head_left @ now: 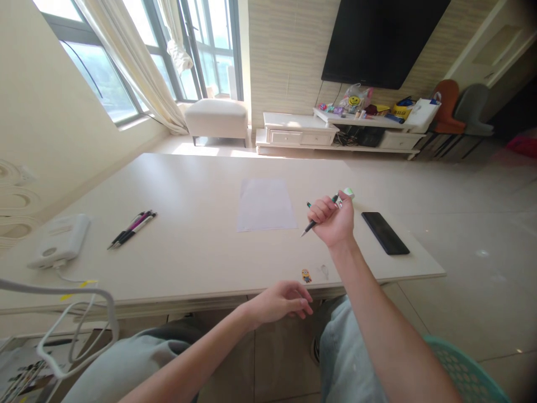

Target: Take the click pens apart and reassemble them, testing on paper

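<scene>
Gripping dark pen [312, 225] in right hand [331, 221], fingers clamped around barrel, tip angled down over tabletop [188, 263], just right of paper sheet [265, 205]. Left hand [279, 302] open, fingers apart, at near edge, beside small Minion-shaped item [306, 275].

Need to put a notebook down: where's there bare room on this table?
The widest bare patch lies between the pens and the sheet of paper, running to the far edge of the table. It's crowded at the right, where the right hand, holding a pen, sits beside the black phone.
</scene>
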`<state>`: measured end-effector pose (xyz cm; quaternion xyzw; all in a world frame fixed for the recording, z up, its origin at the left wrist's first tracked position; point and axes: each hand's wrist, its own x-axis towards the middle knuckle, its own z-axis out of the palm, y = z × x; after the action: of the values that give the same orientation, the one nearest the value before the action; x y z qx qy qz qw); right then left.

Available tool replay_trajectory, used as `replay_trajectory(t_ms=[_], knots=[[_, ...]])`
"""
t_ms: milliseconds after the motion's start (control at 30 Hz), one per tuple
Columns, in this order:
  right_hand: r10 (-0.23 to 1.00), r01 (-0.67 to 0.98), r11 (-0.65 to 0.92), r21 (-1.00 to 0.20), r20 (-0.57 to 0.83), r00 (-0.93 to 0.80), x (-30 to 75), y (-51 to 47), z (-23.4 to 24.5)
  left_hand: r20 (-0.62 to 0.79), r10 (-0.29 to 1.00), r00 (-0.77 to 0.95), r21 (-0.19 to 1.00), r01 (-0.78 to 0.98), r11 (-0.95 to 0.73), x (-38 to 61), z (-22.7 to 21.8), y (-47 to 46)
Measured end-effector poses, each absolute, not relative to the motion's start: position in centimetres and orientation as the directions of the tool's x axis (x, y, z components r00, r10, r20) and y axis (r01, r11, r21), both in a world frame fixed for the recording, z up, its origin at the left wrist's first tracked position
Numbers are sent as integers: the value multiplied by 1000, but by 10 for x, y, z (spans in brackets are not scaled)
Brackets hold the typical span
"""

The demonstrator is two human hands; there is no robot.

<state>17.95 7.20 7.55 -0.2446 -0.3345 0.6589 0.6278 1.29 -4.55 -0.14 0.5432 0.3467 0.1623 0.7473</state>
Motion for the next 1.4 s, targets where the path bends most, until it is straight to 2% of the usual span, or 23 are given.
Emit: replay_trajectory(t_ms=[300,500,633,733,867,967,1033,1133,1233,1300,1400], knots=[[971,-454,-78,-888,35,-235,153,73,77,-323,570,756,944,301,135,16,-6,-53],[974,-562,-139,-816,-11,-225,154,81,56,-266,584,767,946,325,4,12,6,-45],[980,-617,-134,-776,-12,-198,163,90,46,-201,667,717,926,361,-108,7,15,-35],[983,-624,-123,-771,-9,-182,167,96,44,-100,778,621,838,474,-270,6,21,-26],[989,-626,-94,-774,-2,-147,171,102,43,53,844,534,566,680,-466,4,21,-13],[993,-608,-84,-790,-14,-120,174,109,38,117,853,508,371,775,-512,2,10,-5],[993,-548,-105,-830,-60,-100,176,113,32,141,862,486,297,810,-505,0,-1,0],[984,-369,-175,-913,-152,-89,176,119,19,133,870,476,253,832,-494,-1,-16,6],[971,-134,-230,-964,-219,-93,172,122,6,134,873,469,259,834,-488,0,-23,13],[988,-32,-144,-989,-142,-68,166,124,0,145,877,458,265,836,-480,1,-25,16],[999,19,4,-1000,3,-50,157,127,-7,157,885,439,266,844,-466,1,-26,20]])
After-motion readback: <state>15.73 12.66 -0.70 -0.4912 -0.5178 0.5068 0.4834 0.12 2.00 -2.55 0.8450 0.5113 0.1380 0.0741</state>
